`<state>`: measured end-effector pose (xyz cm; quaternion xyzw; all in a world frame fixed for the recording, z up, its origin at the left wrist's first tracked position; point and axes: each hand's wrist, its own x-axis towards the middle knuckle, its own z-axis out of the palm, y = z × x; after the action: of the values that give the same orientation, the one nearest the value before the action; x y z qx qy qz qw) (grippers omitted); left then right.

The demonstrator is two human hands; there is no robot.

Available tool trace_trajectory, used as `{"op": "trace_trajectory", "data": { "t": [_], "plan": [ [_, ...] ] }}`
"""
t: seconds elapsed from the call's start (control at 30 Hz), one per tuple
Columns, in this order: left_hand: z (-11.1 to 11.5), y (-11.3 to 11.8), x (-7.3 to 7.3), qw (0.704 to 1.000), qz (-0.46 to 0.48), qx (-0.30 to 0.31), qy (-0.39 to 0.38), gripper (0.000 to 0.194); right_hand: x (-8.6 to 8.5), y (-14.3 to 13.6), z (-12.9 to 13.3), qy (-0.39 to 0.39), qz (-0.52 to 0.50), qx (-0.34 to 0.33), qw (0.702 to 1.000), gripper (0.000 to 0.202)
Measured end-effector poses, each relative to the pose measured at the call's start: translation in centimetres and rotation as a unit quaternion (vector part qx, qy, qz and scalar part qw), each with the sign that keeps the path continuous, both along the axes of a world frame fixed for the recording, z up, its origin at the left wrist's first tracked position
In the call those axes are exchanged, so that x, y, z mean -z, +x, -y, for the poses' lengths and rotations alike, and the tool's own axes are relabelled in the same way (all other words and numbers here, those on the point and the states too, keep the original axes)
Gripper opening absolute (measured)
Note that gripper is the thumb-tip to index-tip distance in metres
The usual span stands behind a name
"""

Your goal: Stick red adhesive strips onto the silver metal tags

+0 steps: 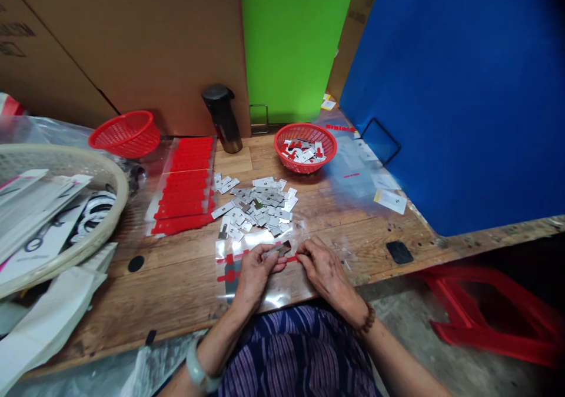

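Near the table's front edge, my left hand (256,273) is closed on a small shiny metal plate (285,247), held between thumb and fingers. My right hand (325,272) pinches a small red sticker (292,259) close beside the plate; whether the two touch is hard to tell. Beneath both hands lies a transparent plastic sheet (282,298), with a few red stickers (228,276) at its left part, partly hidden by my left hand. Just beyond my hands spreads a loose pile of small metal plates (260,204).
Sheets of red stickers (183,188) lie left of the pile. Behind it stand a red basket (305,166) holding plates with red on them, and a dark bottle (223,120). An oval basket (119,209) and another red basket (126,135) fill the left. A blue panel (463,103) borders the right.
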<state>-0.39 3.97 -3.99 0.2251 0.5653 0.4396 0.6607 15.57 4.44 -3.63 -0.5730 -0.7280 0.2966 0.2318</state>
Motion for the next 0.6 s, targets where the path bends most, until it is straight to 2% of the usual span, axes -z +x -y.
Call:
{"op": "trace_trajectory", "data": {
  "t": [0.17, 0.4, 0.6],
  "plan": [
    [-0.1, -0.1, 0.1, 1.000, -0.002, -0.005, -0.014, 0.022, -0.3, 0.1, -0.2, -0.005, -0.003, -0.007, 1.000, 0.012],
    [0.1, 0.0, 0.1, 0.999, 0.017, -0.031, -0.017, 0.025, 1.9, -0.1, 1.2, 0.080, -0.073, 0.021, 0.994, 0.018],
    [0.3, 0.1, 0.3, 0.999, 0.016, -0.037, -0.020, 0.026, 1.9, -0.3, 0.8, 0.054, -0.062, 0.050, 0.995, 0.014]
  ]
}}
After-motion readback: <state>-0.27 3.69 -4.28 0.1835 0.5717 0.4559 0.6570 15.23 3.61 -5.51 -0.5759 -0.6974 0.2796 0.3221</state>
